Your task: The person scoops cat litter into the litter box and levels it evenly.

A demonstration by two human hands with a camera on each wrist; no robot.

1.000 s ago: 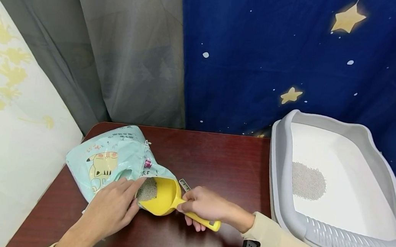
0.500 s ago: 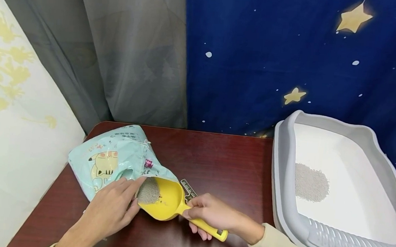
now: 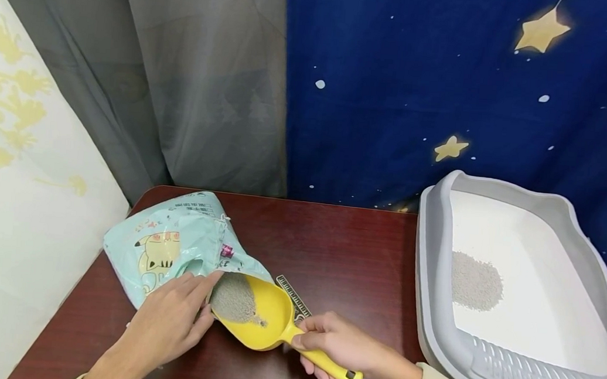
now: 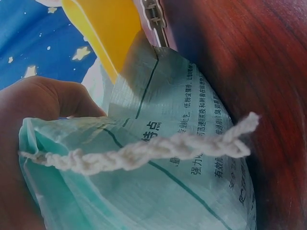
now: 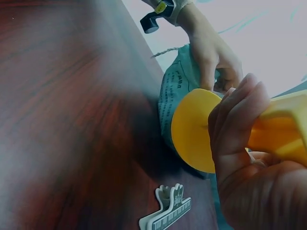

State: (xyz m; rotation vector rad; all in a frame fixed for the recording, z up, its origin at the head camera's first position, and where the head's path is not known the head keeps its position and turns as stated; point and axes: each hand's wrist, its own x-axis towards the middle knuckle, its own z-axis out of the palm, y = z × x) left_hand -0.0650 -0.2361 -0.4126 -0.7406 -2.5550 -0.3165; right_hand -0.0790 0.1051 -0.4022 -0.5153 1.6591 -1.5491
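A light-blue printed bag of cat litter [image 3: 195, 229] lies on its side at the table's left, its mouth facing right. My left hand [image 3: 170, 315] grips the edge of that mouth; in the left wrist view a white braided cord [image 4: 144, 152] hangs across the bag. By its handle, my right hand [image 3: 342, 345] holds a yellow scoop [image 3: 267, 334]. Grey litter [image 3: 235, 298] covers the scoop's left part, with a few grains trailing toward the handle. The bag's mouth hides the scoop's front end. In the right wrist view the scoop's underside [image 5: 194, 136] shows beside the bag.
To the right stands a grey-rimmed litter box [image 3: 431, 280] with a white inside and a small patch of litter [image 3: 475, 282]. A clip with a ruler-like pattern [image 5: 170, 213] lies on the dark red table [image 3: 331, 244], just behind the scoop. Curtains hang along the back.
My right hand and the scoop have moved right and slightly toward me, partly out of the bag. More litter shows in the scoop. My left hand and the bag have stayed put.
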